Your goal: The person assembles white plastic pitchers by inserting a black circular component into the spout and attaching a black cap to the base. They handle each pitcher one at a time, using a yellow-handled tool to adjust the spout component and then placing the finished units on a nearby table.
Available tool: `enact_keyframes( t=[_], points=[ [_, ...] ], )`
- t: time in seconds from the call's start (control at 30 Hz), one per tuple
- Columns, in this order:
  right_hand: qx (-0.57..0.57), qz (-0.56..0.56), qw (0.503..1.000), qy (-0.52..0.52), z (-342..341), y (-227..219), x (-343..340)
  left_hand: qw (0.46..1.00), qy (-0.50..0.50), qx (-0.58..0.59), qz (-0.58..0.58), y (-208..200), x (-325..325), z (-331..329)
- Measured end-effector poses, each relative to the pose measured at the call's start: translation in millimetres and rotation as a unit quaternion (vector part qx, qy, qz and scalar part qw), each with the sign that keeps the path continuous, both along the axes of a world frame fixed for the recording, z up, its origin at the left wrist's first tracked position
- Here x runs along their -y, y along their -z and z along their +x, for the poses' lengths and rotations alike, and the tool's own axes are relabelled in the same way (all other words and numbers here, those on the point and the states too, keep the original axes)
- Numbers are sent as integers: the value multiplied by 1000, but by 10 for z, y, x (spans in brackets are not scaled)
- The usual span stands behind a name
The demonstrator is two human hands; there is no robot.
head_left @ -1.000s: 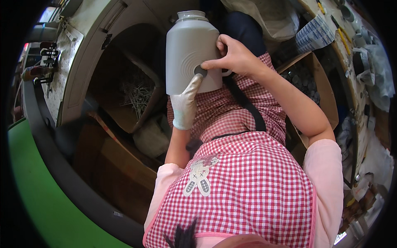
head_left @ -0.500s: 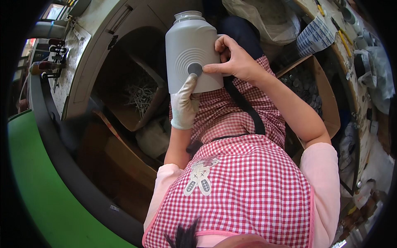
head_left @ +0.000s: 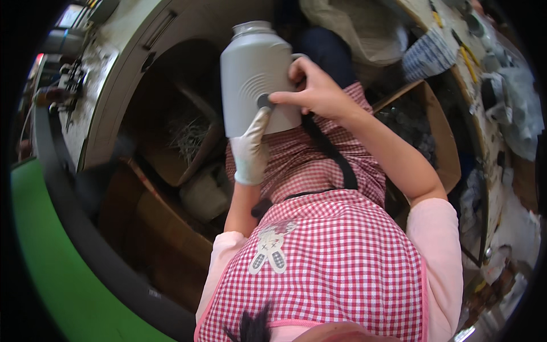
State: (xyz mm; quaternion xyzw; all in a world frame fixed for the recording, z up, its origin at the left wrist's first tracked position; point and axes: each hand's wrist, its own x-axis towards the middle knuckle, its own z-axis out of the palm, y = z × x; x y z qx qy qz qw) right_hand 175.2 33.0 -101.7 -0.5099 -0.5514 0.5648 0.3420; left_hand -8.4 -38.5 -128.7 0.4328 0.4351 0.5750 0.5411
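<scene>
A light grey plastic jug (head_left: 242, 65) with a screw-thread neck and a side handle lies over my lap, its neck pointing away from me. Rings are moulded into its face, and a small dark grey disc (head_left: 263, 101) sits near their middle. My left hand (head_left: 252, 154), in a white glove, holds the jug's base end, thumb up against the disc; its other fingers are hidden under the jug. Bare, my right hand (head_left: 319, 90) curls its fingers at the handle while its thumb presses the disc's right edge.
At right stands an open cardboard box (head_left: 441, 122) of small pieces, beside a cluttered bench with yellow-handled tools (head_left: 469, 65). Left of my legs is a bin (head_left: 188, 139) of thin pale scraps. A pale sack (head_left: 359, 34) lies beyond my knees, and a green surface (head_left: 51, 245) is at far left.
The view has shifted slightly, so the jug appears a little lower and further left. My right thumb has moved further onto the disc's edge. Both hands keep their hold.
</scene>
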Motion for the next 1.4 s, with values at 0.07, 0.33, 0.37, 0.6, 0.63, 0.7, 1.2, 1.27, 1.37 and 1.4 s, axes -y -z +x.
enact_keyframes(
  t=[0.07,0.33,0.37,0.6,0.63,0.7,1.2,1.27,1.37,1.4],
  points=[
    [20,-67,998,0,34,-33,-35,995,-15,79,-64,-34,-28,59],
    [62,100,993,9,127,-236,-126,989,-1,103,-107,-149,-136,129],
    [57,126,990,-3,174,-251,-185,992,-1,99,-80,-103,-168,119],
    [440,390,787,189,2538,-298,-1674,943,-13,282,-175,135,-263,-121],
    [472,374,769,217,3103,-312,-1977,947,-28,238,-215,124,-238,-144],
    [680,250,673,151,4070,-162,-2271,923,11,307,-231,69,-229,-200],
    [559,117,770,283,4398,-123,-2394,905,17,345,-248,-116,-244,-214],
    [149,103,911,372,3626,-330,-1993,910,13,337,-241,-122,-220,-198],
    [-79,-5,971,226,2189,-641,-1046,910,1,340,-237,-124,-199,-153],
    [-58,42,993,93,1737,-689,-707,910,0,343,-233,-122,-194,-139]
  ],
)
